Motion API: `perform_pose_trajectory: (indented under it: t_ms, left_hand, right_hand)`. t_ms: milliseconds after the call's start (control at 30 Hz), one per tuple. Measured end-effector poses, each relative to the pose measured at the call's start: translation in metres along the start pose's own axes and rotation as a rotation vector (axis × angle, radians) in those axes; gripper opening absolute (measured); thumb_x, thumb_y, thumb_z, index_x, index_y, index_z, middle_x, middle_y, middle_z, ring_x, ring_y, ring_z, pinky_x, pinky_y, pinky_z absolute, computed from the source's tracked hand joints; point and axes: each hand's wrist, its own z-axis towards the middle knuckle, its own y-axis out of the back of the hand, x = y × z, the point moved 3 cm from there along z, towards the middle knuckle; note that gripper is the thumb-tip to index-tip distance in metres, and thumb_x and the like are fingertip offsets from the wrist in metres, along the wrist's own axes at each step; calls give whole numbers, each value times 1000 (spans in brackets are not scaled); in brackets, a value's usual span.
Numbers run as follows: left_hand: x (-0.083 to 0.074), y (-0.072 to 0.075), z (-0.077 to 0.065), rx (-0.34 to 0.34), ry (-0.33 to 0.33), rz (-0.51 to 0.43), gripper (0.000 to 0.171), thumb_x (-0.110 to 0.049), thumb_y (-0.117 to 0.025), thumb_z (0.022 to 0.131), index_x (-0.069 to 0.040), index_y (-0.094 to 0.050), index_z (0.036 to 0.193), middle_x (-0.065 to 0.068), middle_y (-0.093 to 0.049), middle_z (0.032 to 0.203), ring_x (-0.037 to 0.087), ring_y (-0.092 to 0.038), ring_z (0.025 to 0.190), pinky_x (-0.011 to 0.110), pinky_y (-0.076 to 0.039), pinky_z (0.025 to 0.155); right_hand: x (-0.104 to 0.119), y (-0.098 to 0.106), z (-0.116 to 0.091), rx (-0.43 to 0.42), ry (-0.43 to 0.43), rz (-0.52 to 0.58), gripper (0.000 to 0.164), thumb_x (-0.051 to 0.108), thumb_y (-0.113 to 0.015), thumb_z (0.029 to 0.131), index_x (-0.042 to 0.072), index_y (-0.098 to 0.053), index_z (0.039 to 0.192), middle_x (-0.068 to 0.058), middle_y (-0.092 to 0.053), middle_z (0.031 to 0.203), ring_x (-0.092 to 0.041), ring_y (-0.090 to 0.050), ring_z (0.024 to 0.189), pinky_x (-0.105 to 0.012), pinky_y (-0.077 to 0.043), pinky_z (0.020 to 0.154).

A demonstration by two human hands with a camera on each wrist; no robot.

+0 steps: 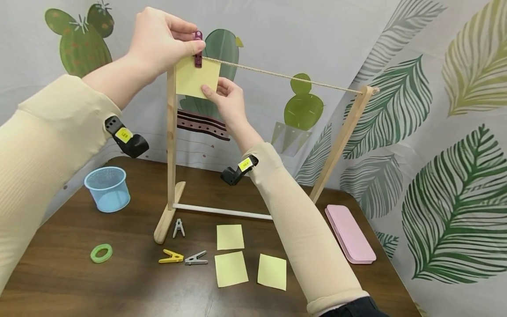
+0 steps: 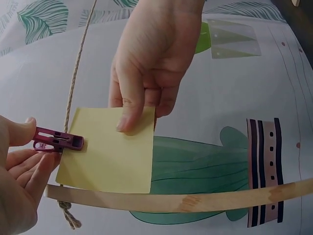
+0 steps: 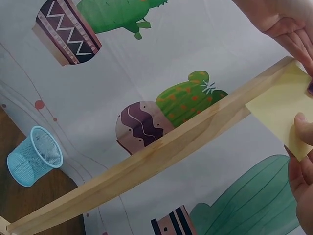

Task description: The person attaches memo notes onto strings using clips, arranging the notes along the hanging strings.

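Note:
A yellow sticky note hangs at the left end of a twine line, close to the wooden post. My left hand pinches a purple clothespin between thumb and fingers; its tips lie over the note's top edge at the twine. With thumb in front and fingers behind, my right hand holds the note's lower right corner. In the right wrist view the note overlaps the post's upper end, and only part of the right hand shows.
On the table lie three more sticky notes, two grey clothespins, a yellow clothespin and a green tape ring. A blue mesh basket stands at left, a pink case at right. A white rod joins the frame's feet.

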Motion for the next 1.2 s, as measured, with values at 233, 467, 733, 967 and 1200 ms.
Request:
perform_pose_trajectory:
  t_ms: [233,467,733,967,1200]
  left_hand:
    - [-2,1,-4,-44,9,-56,52,-31,-74,86,-8,-63,130,5,-68,123,1,-66,108,19,-48,97]
    - [7,7,-16,-215,-15,-230,47,-27,-81,81,-8,-69,122,0,-73,114,-2,-68,99,16,-43,101]
    - [40,-4,-47,-307,-49,-408,34,-17,-86,76,-6,-75,106,-5,-76,98,-4,-69,79,16,-54,82]
    - [77,-24,-87,-260,-129,-338,29,-17,-85,76,-4,-77,100,-21,-74,85,-4,-68,69,11,-52,68]
    - [119,-52,-126,-106,-111,-235,28,-21,-83,79,-5,-77,101,-31,-69,86,-3,-64,66,12,-50,61]
  right_hand:
    - [-7,5,-4,1,-12,-10,30,7,-70,90,-7,-64,115,-21,-69,107,-10,-63,85,-20,-51,80]
    - [-19,11,-11,21,-27,-4,34,4,-71,88,-5,-61,120,-20,-67,114,-17,-65,97,-23,-53,84]
    - [-44,29,-39,47,-55,20,38,0,-67,89,-7,-57,125,-24,-62,125,-20,-64,106,-26,-52,91]
    - [-79,47,-75,46,-76,-2,37,-2,-67,89,-10,-56,123,-30,-60,124,-6,-63,94,-27,-53,90]
    - [-123,65,-119,91,-90,-94,37,1,-70,87,-8,-58,120,-26,-64,119,-6,-63,94,-28,-52,92]
